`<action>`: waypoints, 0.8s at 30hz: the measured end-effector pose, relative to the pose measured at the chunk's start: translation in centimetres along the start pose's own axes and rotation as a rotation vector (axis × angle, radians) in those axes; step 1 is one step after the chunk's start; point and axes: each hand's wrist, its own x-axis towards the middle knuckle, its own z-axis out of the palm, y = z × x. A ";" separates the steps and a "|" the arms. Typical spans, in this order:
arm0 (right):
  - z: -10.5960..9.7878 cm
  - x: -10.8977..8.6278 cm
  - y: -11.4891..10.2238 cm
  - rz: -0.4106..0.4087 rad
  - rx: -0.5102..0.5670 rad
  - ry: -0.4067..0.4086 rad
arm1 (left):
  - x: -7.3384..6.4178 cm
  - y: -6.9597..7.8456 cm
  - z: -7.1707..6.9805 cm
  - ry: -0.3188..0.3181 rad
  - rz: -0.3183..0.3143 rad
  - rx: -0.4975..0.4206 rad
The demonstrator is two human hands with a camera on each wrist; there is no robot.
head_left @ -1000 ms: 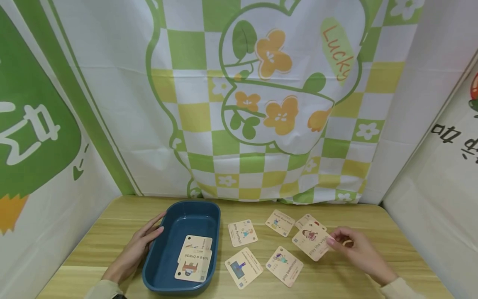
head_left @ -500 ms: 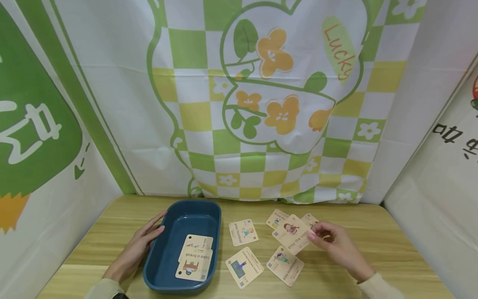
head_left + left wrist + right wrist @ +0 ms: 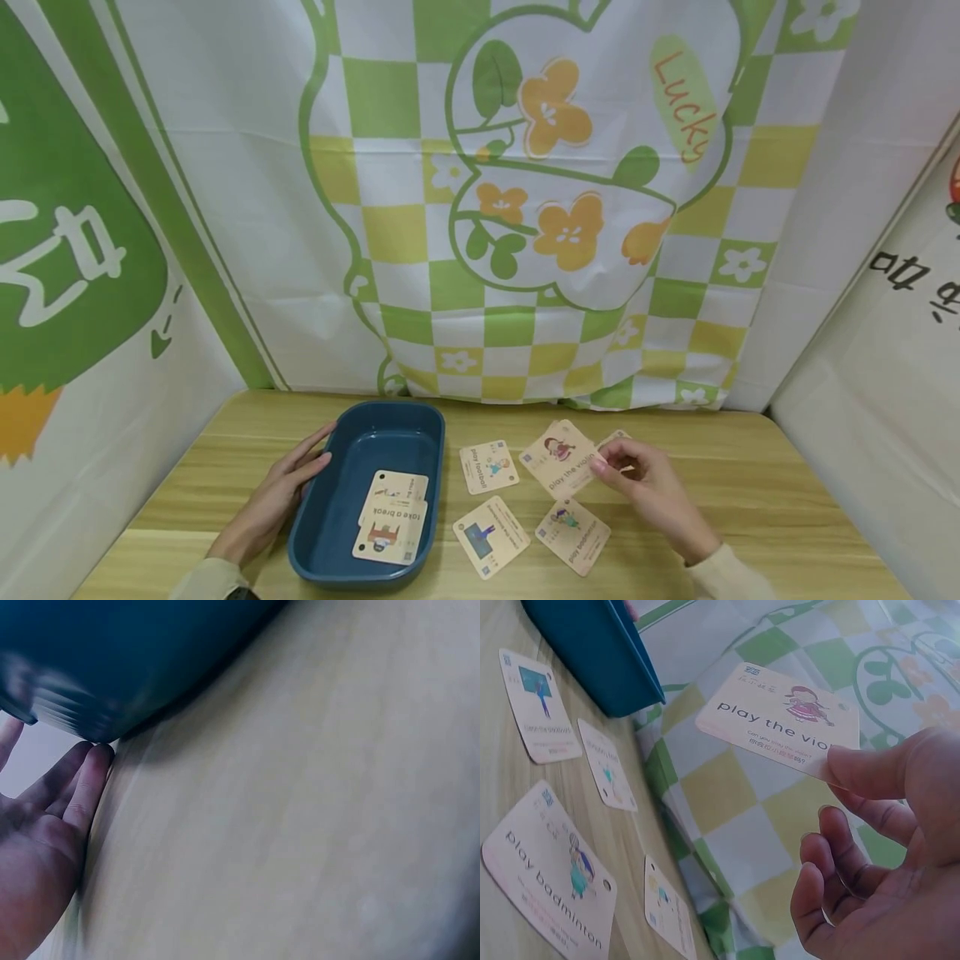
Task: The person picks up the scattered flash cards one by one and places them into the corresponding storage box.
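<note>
Pinching the violin card (image 3: pixel 557 457) between thumb and index finger, the right hand (image 3: pixel 648 487) holds it in the air off its fingertips, the other fingers loosely bent. The left hand (image 3: pixel 272 500), fingers nearly straight and spread slightly, touches the side of the blue tray (image 3: pixel 335 508) just to its right. In the tray, the "take a break" card (image 3: pixel 390 533) overlaps another card (image 3: pixel 375 493). Between tray and right hand lie the football card (image 3: pixel 489 467), blackboard card (image 3: pixel 491 537) and badminton card (image 3: pixel 573 536), the last nearest that hand, on the table (image 3: pixel 787 500).
</note>
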 end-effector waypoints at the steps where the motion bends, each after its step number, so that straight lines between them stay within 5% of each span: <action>1: 0.2 0.1 -0.1 0.003 0.007 -0.001 | 0.0 0.0 0.0 0.001 0.000 0.001; 24: 3.1 1.2 -1.8 0.044 0.047 -0.065 | 0.1 -0.1 0.0 0.003 0.000 0.014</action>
